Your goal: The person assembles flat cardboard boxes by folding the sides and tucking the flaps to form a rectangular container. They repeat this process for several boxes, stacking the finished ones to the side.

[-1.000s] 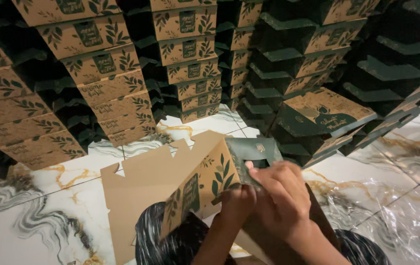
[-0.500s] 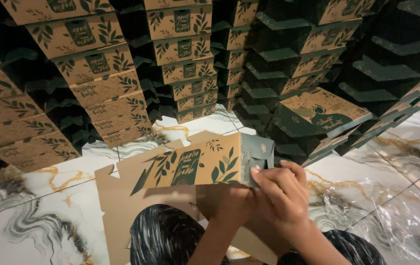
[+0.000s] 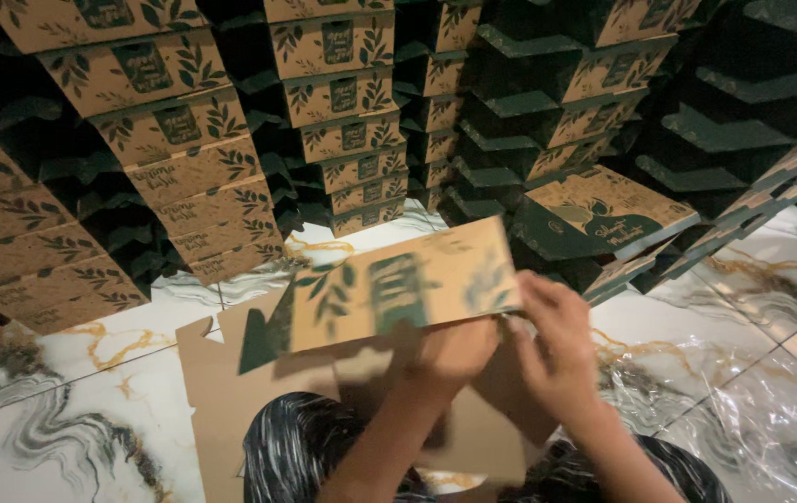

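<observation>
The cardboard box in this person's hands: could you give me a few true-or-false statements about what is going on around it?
1. Both hands, left hand and right hand, are on the cardboard box. True.
2. The box is plain white. False: it is brown with green leaf prints.
3. Stacks of boxes stand behind it. True.
4. The floor is bare wood. False: it is marbled tile, with clear plastic sheet at the right.

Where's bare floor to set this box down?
Bare marble floor lies at lower left, between the brown box stacks and the flat cardboard. Right of the right hand, clear plastic sheet covers the floor. The back is crowded with stacks.
</observation>
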A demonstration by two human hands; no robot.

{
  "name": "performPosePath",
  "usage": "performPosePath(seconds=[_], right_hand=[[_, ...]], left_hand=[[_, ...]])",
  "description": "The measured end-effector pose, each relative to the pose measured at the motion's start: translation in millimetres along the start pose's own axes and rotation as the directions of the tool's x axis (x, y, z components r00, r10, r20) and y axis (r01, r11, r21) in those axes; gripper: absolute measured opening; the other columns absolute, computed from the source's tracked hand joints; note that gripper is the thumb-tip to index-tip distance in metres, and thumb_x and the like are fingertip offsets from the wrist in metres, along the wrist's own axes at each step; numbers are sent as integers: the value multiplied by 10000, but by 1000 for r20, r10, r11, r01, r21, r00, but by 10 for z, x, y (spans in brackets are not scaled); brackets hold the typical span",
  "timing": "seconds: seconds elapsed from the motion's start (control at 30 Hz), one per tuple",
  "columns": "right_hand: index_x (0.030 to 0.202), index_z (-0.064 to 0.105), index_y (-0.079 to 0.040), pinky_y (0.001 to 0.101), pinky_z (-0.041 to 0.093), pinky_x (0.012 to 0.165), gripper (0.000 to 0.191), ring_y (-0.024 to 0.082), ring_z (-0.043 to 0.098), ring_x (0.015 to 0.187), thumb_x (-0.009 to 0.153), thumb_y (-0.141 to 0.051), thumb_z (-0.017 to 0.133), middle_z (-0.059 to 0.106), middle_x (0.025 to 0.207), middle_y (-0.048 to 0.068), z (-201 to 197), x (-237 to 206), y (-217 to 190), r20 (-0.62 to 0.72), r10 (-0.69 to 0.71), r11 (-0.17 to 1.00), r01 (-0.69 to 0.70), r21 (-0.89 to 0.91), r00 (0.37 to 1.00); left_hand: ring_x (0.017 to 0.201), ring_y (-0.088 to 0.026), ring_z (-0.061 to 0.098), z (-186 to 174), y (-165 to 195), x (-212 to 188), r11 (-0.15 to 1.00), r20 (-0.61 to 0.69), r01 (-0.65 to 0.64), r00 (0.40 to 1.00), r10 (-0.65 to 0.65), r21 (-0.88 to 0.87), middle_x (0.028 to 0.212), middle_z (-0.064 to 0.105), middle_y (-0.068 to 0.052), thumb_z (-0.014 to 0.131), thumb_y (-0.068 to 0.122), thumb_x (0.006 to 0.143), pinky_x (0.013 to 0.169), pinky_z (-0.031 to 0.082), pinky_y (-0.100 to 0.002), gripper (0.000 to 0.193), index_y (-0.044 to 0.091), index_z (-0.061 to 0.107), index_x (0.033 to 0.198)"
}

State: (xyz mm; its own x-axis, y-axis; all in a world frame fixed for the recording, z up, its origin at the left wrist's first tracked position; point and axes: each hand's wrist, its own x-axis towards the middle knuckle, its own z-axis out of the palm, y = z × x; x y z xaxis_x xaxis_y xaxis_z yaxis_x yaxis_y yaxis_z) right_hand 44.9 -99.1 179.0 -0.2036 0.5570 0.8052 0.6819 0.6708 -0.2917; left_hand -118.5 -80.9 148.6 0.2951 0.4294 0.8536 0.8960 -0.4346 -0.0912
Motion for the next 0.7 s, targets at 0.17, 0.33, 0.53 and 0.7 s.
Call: performPosePath(seconds=[0.17,0.33,0.53,0.7], right_hand=[[1450,542,-18,366,501,1066,429,209,644,1203,1026,-56,593,619,1378,117,-171,-36,538,-91,576,709,-442,549,812],[1523,496,-38,363,435,1161,481,237,564,1334,1054,-129,556,567,1463,128,-254,-2,860,-41,559,670,-422,611,828],[1484,500,-62,421,384,1142,626,291,499,1412,928,-297,665,552,1504,157,90,-127,897,427,290,899,-397,187,857],[1465,503,-71,437,383,1130,685,371,487,1388,877,-345,723,522,1491,207,490,-510,919,537,222,943,-318,92,814]], left_hand=[[919,-217,667,449,-201,104,855,442,313,890,-112,-414,1055,718,-83,612,137,1009,834,537,-365,229,35,704,1192],[914,-199,652,944,-282,-43,637,560,491,821,-111,-594,1054,714,-75,609,163,1018,821,525,-351,258,24,697,1216],[909,-178,635,1465,-229,-282,253,675,683,726,-131,-685,1053,710,-65,605,194,1028,804,511,-335,296,11,689,1244],[905,-160,620,1586,-127,-797,-204,862,837,491,-126,-507,1052,707,-57,602,220,1037,791,499,-322,330,-1,682,1268]])
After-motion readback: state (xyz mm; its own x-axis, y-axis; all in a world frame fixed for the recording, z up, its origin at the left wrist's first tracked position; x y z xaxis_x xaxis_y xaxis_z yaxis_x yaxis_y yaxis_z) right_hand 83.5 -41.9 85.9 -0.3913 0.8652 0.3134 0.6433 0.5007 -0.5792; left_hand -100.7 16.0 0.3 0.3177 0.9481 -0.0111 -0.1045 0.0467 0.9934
